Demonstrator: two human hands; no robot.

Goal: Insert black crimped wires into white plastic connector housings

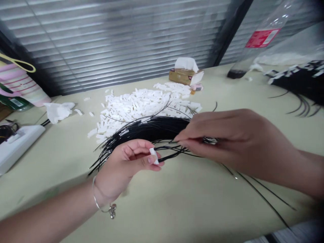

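A bundle of thin black wires (149, 130) curved between both hands, above the pale green surface (177, 199). The left hand (126, 165) pinched a small white connector (153, 156) between thumb and fingers; the right hand (227, 138), fingers pressed together, pinched the wire ends. Farther off lay a heap of white plastic connectors (141, 108), a cardboard tissue box (186, 74), and a clear plastic bottle (263, 40) before slatted window blinds (101, 44).

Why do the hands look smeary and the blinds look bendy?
In the head view, the right hand, pinching black wires, looks soft, probably from motion blur, as does the left hand; the window blinds curve, likely from wide-lens distortion, and carry bright glare.
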